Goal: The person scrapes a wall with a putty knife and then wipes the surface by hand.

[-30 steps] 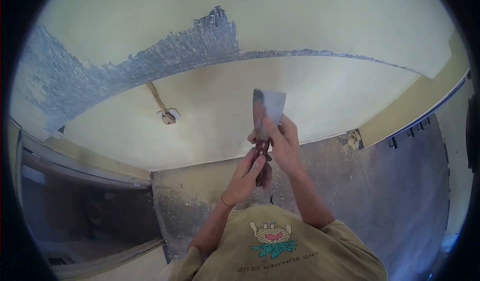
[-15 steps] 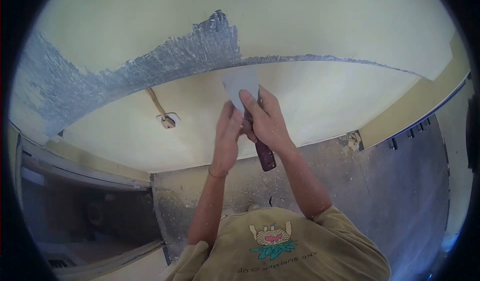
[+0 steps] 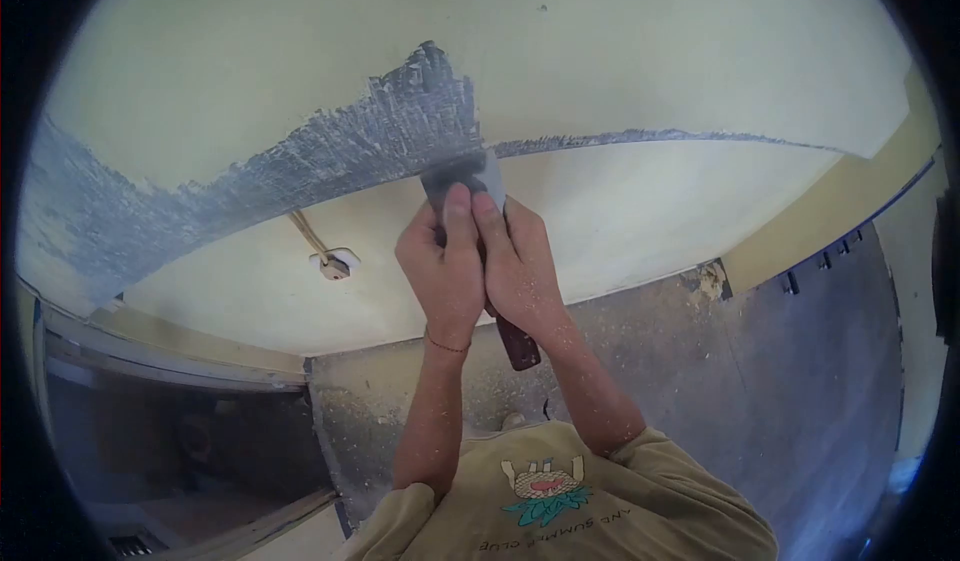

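Observation:
Both of my hands are on a scraper (image 3: pixel 519 347) with a broad metal blade and a dark reddish handle. My right hand (image 3: pixel 522 276) is closed around the handle, its thumb along the base of the blade. Beside it, my left hand (image 3: pixel 447 271) is also closed on the scraper, thumb pressed toward the blade. The blade lies against the lower edge of a grey, scraped patch (image 3: pixel 410 111) on the pale, yellowish painted surface (image 3: pixel 640 51). Part of the handle is hidden by the hands.
A white socket with a plug and cord (image 3: pixel 335 264) is on the wall to the left. Flakes are scattered over the grey floor (image 3: pixel 640 361). A dark opening with a frame (image 3: pixel 170 371) lies at lower left. A blue-edged panel (image 3: pixel 850 226) stands at right.
My left hand has gone from loosely beside the blade to a grip on the scraper. The scraper has shifted slightly left, and its blade now meets the grey patch's lower edge.

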`<state>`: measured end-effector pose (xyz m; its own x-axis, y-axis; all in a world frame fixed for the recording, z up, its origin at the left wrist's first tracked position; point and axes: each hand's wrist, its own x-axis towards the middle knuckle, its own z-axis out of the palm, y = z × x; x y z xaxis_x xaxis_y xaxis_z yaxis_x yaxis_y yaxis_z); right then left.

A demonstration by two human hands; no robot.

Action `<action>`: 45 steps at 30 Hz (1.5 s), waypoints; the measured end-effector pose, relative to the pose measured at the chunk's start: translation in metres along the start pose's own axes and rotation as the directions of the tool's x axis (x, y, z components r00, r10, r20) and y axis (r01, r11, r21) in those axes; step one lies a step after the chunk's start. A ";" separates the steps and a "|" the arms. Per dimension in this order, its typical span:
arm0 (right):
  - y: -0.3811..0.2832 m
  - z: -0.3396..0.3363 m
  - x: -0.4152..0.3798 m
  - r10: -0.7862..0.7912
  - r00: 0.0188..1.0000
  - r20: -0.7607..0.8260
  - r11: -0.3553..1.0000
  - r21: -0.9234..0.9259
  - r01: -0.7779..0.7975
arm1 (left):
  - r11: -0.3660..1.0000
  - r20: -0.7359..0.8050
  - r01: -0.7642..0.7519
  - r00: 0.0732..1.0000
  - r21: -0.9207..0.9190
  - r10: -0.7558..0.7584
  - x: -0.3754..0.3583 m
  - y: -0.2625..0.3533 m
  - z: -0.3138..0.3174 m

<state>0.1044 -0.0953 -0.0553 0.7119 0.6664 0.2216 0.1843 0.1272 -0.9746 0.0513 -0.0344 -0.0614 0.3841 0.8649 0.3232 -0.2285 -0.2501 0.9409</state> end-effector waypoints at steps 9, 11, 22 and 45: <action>-0.013 0.006 0.009 -0.055 0.998 -0.030 0.998 -0.012 0.055 | 0.991 -0.009 -0.092 0.996 0.101 0.093 0.008 0.005 0.000; -0.011 0.005 0.003 -0.016 0.999 -0.036 1.000 0.011 0.017 | 0.994 0.007 -0.025 1.000 0.111 0.025 0.010 0.004 -0.005; -0.006 0.006 0.012 -0.102 0.993 -0.051 0.993 -0.068 0.099 | 0.988 -0.025 -0.090 0.995 0.124 0.094 0.015 0.007 -0.001; 0.036 -0.026 -0.093 0.280 0.919 0.278 0.953 0.038 -0.302 | 0.997 -0.191 -0.009 0.981 0.083 0.025 -0.023 -0.029 -0.024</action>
<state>0.0622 -0.1716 -0.1106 0.5175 0.8521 -0.0783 -0.0651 -0.0520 -0.9965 0.0283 -0.0364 -0.0987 0.2007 0.9256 0.3210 -0.1569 -0.2931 0.9431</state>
